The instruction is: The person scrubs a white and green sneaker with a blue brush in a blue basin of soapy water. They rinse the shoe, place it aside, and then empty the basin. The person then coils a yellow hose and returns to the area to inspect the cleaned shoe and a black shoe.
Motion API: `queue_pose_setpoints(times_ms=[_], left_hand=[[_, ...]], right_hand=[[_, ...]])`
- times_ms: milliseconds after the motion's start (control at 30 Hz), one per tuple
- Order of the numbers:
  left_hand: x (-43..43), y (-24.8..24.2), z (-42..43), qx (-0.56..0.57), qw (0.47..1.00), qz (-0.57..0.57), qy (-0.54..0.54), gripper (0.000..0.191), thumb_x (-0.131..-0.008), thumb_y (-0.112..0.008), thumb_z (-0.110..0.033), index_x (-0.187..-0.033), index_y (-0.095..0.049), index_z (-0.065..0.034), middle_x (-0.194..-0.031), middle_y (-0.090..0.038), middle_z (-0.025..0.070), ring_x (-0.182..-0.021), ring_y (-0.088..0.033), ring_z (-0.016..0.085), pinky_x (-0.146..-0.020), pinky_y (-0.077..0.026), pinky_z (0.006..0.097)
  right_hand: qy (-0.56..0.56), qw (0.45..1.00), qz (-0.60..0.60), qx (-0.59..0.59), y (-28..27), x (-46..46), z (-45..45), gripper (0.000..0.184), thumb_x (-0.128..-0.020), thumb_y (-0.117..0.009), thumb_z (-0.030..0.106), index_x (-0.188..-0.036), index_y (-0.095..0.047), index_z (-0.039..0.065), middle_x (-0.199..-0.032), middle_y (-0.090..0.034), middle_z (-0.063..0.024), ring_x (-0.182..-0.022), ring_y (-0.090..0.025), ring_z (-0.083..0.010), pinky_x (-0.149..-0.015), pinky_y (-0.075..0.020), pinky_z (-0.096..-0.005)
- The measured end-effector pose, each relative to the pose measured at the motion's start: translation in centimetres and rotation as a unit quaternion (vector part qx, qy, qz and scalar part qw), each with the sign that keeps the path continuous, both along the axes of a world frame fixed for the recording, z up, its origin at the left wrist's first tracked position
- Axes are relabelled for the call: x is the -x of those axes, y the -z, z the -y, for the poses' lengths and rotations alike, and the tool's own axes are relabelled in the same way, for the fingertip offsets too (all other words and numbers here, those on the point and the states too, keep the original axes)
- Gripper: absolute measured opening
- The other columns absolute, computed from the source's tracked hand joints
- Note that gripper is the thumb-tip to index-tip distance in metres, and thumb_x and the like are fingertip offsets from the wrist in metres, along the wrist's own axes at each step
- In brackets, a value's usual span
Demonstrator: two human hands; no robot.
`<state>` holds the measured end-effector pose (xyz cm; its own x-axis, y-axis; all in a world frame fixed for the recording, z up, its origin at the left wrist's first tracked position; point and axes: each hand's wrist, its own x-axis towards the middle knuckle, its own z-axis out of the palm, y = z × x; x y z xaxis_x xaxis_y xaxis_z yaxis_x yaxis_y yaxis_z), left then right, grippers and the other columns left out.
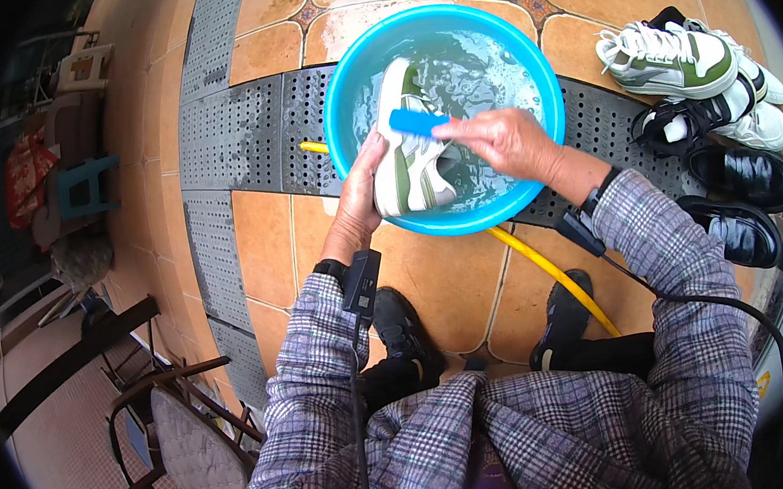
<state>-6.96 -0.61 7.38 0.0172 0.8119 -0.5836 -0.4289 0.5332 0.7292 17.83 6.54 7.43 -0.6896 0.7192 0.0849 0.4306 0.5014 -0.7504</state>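
A round blue plastic basin (336,129) holds cloudy water with some foam. Over its left part my left hand (363,190) grips a white and green sneaker (396,180) by the sole side, its toe pointing away from me and its opening to the right. My right hand (505,143) holds a blue brush (417,122), whose pale bristles lie against or just over the upper of the sneaker. The sneaker's far side is hidden. Whether its lower edge touches the water I cannot tell.
Several white sneakers, one with green panels (674,61), are piled at the right beside black leather shoes (745,175). A yellow hose (557,273) runs under the basin, across perforated grey mats (232,132). Chairs (197,433) stand at lower left, a blue stool (85,188) farther up.
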Motion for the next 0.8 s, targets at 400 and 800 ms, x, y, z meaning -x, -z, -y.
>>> queue_pose_setpoints(times_ms=[400,800], left_hand=[[-0.2,0.0,-0.5,0.056,0.998,0.022,-0.016,0.059,-0.104,-0.054,-0.041,-0.148,-0.046,-0.0025,-0.140,-0.060,0.0176,-0.123,-0.063,0.029,-0.106,-0.051,0.0411],[-0.7,0.0,-1.0,0.030,0.999,0.039,0.021,0.057,-0.102,-0.055,-0.034,-0.146,-0.048,0.0008,-0.137,-0.062,0.0186,-0.119,-0.065,0.028,-0.105,-0.052,0.0388]], right_hand=[[0.009,0.997,-0.080,-0.008,1.0,1.5,-0.1,0.025,-0.095,-0.067,0.024,-0.117,-0.075,0.033,-0.095,-0.076,-0.0100,-0.081,-0.073,-0.0322,-0.071,-0.0587,-0.0413],[0.081,0.986,-0.128,0.073,3.6,2.2,-0.3,0.025,-0.098,-0.063,0.024,-0.120,-0.074,0.024,-0.105,-0.075,-0.0132,-0.094,-0.072,-0.0357,-0.081,-0.0588,-0.0424]])
